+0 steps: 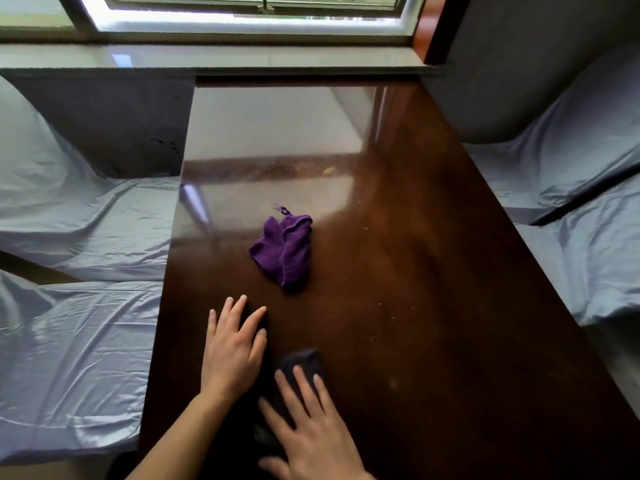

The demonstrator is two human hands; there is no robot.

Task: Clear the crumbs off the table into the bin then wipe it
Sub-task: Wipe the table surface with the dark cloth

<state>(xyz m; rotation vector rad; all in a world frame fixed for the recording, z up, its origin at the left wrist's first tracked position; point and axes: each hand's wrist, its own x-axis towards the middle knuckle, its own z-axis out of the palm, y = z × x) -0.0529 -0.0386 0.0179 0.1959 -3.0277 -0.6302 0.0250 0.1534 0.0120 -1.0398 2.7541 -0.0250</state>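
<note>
Head view, table: my dark glossy wooden table [398,237] runs away from me to the window sill [207,58].
Crumbs: small pale crumbs [374,337] lie scattered on the right half, well apart from my hands.
Purple cloth: a crumpled purple cloth [284,251] lies mid-table, just beyond my left fingertips, not touched.
Left hand: my left hand [232,348] lies flat on the wood, fingers spread, holding nothing.
Right hand: my right hand [311,427] presses palm-down with fingers extended on a dark cloth [301,362], not curled around it.
Seats: benches draped in pale grey fabric [79,341] flank both sides.
</note>
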